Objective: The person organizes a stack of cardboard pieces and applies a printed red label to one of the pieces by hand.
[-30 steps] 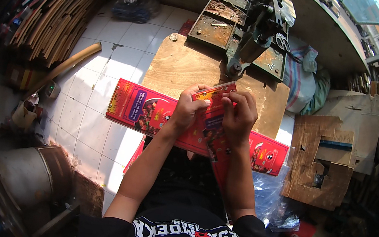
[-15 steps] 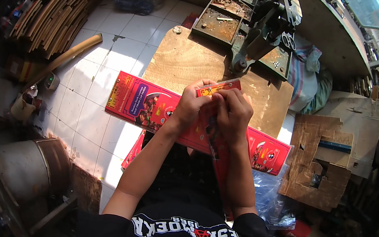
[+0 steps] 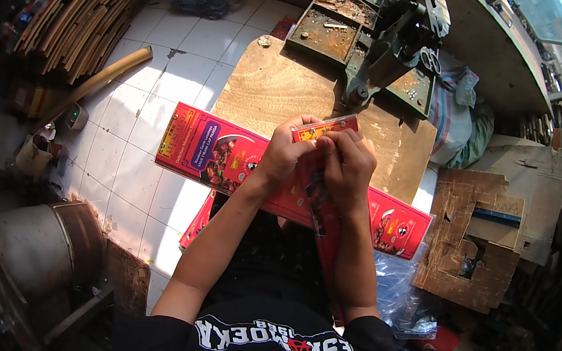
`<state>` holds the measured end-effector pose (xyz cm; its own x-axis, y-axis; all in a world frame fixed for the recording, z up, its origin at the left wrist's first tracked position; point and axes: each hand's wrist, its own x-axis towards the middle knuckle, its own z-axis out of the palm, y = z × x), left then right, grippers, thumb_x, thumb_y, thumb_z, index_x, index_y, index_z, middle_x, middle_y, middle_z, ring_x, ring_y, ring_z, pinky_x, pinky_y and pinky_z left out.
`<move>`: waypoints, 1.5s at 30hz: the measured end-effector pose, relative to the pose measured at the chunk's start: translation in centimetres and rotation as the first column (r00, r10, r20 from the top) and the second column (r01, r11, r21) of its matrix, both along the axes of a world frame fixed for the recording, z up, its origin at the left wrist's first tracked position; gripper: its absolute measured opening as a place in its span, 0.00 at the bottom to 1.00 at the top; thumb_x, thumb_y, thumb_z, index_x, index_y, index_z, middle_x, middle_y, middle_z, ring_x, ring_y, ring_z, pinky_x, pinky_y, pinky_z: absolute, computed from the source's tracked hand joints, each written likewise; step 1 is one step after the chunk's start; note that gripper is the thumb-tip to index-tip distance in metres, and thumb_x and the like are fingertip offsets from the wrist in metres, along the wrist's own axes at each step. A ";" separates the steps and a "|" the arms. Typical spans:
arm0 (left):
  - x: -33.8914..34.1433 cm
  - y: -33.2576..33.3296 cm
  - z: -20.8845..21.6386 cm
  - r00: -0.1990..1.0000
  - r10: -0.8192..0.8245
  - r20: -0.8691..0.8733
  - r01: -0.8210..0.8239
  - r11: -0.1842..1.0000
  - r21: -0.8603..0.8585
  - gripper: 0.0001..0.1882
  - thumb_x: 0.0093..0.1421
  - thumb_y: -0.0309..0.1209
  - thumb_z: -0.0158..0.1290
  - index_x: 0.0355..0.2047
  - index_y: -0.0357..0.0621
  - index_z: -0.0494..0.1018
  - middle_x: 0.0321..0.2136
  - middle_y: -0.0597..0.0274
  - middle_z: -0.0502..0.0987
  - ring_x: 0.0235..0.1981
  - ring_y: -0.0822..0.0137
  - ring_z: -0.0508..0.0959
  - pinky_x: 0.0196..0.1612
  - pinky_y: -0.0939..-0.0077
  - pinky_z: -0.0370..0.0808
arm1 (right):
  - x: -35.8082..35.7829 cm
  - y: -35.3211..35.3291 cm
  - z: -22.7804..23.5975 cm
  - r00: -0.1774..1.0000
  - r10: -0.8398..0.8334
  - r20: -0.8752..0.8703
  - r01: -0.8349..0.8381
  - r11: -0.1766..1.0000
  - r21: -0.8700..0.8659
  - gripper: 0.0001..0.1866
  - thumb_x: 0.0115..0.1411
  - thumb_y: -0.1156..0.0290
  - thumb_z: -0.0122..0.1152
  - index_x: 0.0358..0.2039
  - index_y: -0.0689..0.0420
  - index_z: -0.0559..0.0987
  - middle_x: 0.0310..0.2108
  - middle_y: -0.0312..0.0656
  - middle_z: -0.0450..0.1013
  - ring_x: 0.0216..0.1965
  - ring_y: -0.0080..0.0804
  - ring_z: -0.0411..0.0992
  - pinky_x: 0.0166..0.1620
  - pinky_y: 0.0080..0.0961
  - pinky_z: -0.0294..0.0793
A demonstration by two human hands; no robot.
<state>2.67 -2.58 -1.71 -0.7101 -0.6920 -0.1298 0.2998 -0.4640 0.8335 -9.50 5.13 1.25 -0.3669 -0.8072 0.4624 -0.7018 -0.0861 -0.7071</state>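
Observation:
My left hand (image 3: 283, 156) and my right hand (image 3: 346, 168) are close together in the middle of the view, fingers bent and pressed on the far end of a red printed strip (image 3: 338, 124) with a yellow patch. This strip runs back between my forearms toward my body and looks covered in clear film. Crosswise beneath my hands and wrists lies another long red printed strip (image 3: 190, 143) with food pictures and a purple panel, its two ends showing left and right. Beyond my hands is a wooden board (image 3: 264, 86). My fingertips are partly hidden.
A dark hand press (image 3: 386, 62) with compartmented metal trays (image 3: 322, 37) of small parts stands at the board's far edge. Scissors (image 3: 430, 60) lie there. Cut cardboard (image 3: 440, 251) and clear plastic (image 3: 390, 287) are at right; stacked boards (image 3: 82, 25) and a metal drum (image 3: 30, 243) at left.

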 end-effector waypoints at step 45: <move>0.2 -0.1 0.1 1.000 -0.006 0.004 0.006 1.000 -0.001 0.19 0.55 0.19 0.46 0.48 0.32 0.63 0.39 0.55 0.74 0.40 0.70 0.77 0.45 0.78 0.76 | -0.2 0.0 -0.4 0.999 0.032 -0.006 -0.032 0.999 0.006 0.05 0.56 0.69 0.62 0.26 0.56 0.79 0.24 0.39 0.73 0.28 0.40 0.71 0.33 0.34 0.65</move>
